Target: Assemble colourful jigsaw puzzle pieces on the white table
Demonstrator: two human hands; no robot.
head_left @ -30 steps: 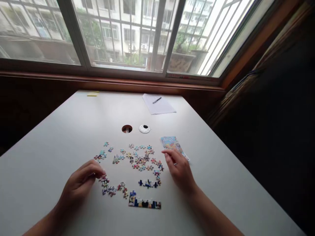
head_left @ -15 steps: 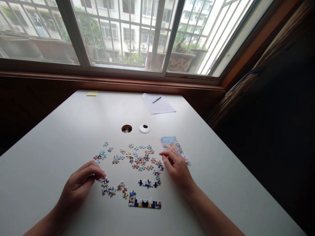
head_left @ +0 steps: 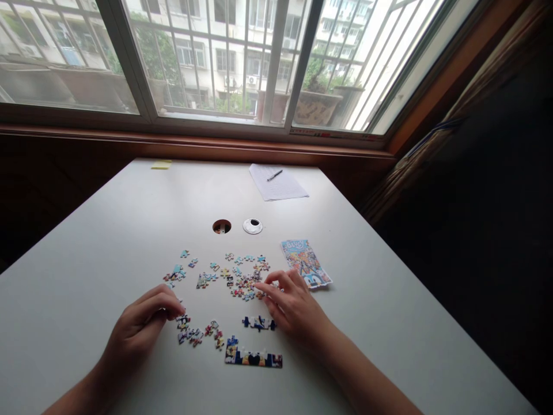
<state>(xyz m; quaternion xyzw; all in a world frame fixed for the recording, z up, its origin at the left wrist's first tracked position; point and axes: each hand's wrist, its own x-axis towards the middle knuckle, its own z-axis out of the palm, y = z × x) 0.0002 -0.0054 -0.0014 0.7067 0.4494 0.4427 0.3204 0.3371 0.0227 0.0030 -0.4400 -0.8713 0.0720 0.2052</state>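
Right hand (head_left: 290, 306) has slid in from the picture card (head_left: 306, 263) side, so its loosely spread fingertips now sit on the loose puzzle pieces (head_left: 244, 279), holding nothing I can make out. Left hand (head_left: 144, 320) hasn't budged, curled with fingertips pinched at a small piece I can't see clearly. Pieces look light, thin, stiff card that'd skid on the desk (head_left: 129, 219), so pinch them by the edges.

Head-worn camera looks forward and down across the white table (head_left: 108, 230), facing the window (head_left: 224, 63) beyond its far edge.
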